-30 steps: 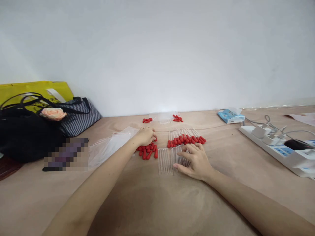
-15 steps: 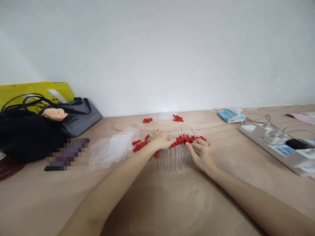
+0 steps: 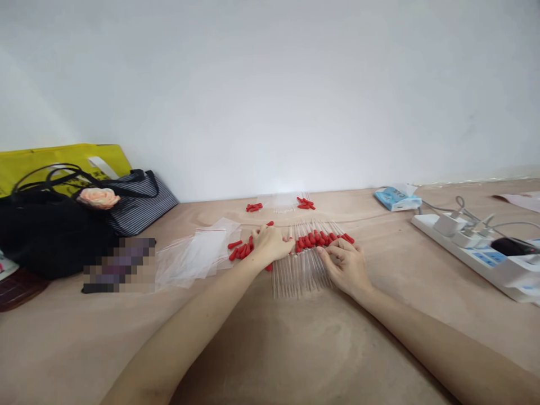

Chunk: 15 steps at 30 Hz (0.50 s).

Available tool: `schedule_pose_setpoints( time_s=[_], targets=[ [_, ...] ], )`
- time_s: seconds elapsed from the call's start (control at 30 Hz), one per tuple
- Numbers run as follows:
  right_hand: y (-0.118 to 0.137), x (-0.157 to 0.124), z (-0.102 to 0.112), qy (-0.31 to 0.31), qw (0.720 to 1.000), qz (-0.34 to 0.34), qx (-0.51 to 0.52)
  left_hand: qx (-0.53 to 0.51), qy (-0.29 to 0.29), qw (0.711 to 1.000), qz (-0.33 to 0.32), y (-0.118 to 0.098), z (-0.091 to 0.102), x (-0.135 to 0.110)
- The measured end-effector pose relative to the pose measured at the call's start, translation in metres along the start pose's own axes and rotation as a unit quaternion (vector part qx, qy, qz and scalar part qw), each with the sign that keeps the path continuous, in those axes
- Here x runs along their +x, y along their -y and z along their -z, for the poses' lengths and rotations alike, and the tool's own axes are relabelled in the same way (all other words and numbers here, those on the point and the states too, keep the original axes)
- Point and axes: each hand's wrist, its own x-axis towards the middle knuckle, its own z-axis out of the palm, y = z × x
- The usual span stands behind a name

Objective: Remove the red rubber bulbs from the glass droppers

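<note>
Several clear thin glass droppers (image 3: 291,277) lie side by side on the table. Across their middle runs a row of red rubber bulbs (image 3: 311,239). At the left end of this row my left hand (image 3: 270,244) is palm down with its fingers curled over red bulbs; the tip of one bulb (image 3: 270,224) shows past the fingers, and the rest of its grip is hidden. My right hand (image 3: 346,263) rests at the right end, thumb and fingers closed around bulbs in the row. More loose red bulbs (image 3: 241,251) lie just left of my left hand.
Clear zip bags (image 3: 198,253) are spread at the left. Farther back, two small groups of red bulbs (image 3: 253,207) flank another clear bag (image 3: 283,201). Bags (image 3: 139,197) stand at far left. A tissue pack (image 3: 396,198) and a power strip (image 3: 472,247) are at right.
My left hand has drawn in slightly, and a red bulb now shows beyond its fingers. The thumb has moved left off the row. My right hand stays nearly still.
</note>
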Motion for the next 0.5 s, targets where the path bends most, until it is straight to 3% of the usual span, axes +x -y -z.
schedule_pose_setpoints(
  time_s=[0.1, 0.17, 0.4, 0.5],
  targets=[
    [-0.002, -0.001, -0.002, -0.005, 1.000, 0.003, 0.002, -0.041, -0.073, 0.996, 0.018, 0.012, 0.006, -0.012],
    [-0.002, -0.001, -0.002, -0.014, 1.000, 0.016, 0.012, -0.059, -0.124, 0.991, -0.006, 0.022, 0.008, -0.025],
    [0.006, 0.000, 0.005, -0.038, 0.986, 0.161, 0.009, -0.021, -0.220, 0.951, -0.215, 0.049, 0.001, -0.069],
    [0.012, -0.001, 0.010, -0.004, 0.974, 0.227, -0.019, -0.001, -0.247, 0.930, -0.273, 0.050, -0.004, -0.074]
  ],
)
